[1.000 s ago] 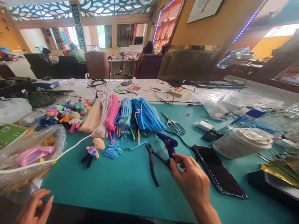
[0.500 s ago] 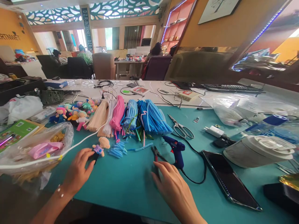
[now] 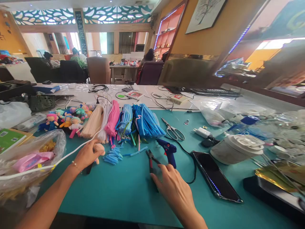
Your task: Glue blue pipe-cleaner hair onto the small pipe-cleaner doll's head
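Observation:
My left hand (image 3: 87,155) is over a small doll (image 3: 99,148) with a bare peach head, its fingers bent round the head and upper body. Most of the doll's body is hidden beneath the hand, and a dark part shows below it. My right hand (image 3: 175,186) lies at the pliers (image 3: 151,160) with red and black handles; its thumb touches one handle, and its other fingers are bent by the second one. The jaws point away from me. Right behind that hand is a blue glue gun (image 3: 169,152). Short light-blue pieces (image 3: 113,155) lie between the hands.
Bundles of pipe cleaners (image 3: 149,122) stand behind the hands, with finished dolls (image 3: 75,124) to their left. Scissors (image 3: 175,131), a phone (image 3: 215,178) and a white round container (image 3: 235,149) are on the right. A white cable (image 3: 76,149) crosses the left side.
My left hand has moved up from the doll's legs to its head. The pliers' handles are now spread apart beside my right hand. The whole view has shifted to the right.

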Demonstrator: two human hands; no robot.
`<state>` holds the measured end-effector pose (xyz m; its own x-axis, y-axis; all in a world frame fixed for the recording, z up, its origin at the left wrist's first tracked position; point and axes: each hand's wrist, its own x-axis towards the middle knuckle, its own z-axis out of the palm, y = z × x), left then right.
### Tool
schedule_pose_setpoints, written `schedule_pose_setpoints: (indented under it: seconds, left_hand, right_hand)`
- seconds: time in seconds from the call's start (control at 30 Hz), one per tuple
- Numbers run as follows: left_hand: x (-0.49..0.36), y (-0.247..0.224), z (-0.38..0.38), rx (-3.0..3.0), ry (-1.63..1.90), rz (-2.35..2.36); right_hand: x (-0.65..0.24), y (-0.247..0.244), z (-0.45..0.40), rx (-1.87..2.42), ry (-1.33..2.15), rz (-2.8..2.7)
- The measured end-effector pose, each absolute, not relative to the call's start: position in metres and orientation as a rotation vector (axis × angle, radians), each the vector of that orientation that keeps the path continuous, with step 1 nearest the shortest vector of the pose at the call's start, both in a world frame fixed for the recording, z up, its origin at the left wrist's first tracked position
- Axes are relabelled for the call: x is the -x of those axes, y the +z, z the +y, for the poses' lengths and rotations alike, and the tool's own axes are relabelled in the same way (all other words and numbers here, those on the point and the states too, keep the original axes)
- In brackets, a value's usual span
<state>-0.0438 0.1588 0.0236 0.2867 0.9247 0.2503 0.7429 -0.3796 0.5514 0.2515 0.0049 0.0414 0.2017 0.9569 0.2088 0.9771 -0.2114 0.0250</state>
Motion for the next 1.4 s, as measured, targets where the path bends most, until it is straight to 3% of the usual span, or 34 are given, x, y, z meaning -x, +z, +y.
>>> schedule_pose_setpoints:
  seconds: [0.47,0.7,1.4]
  left_hand:
    - [0.053,0.000,0.159,-2.049,0.960,1.466]
    - [0.056,-0.004,0.159,-1.925,0.868,1.475]
    - [0.050,0.010,0.154,-1.851,0.910,1.469]
  right_hand:
    - [-0.228,0.036,-0.009,2.352,-0.221,-1.837]
    - [-0.220,0.039,-0.012,2.452,-0.081,-1.819]
    - [-0.214,0.033,0.020,2.478,-0.255,-1.750]
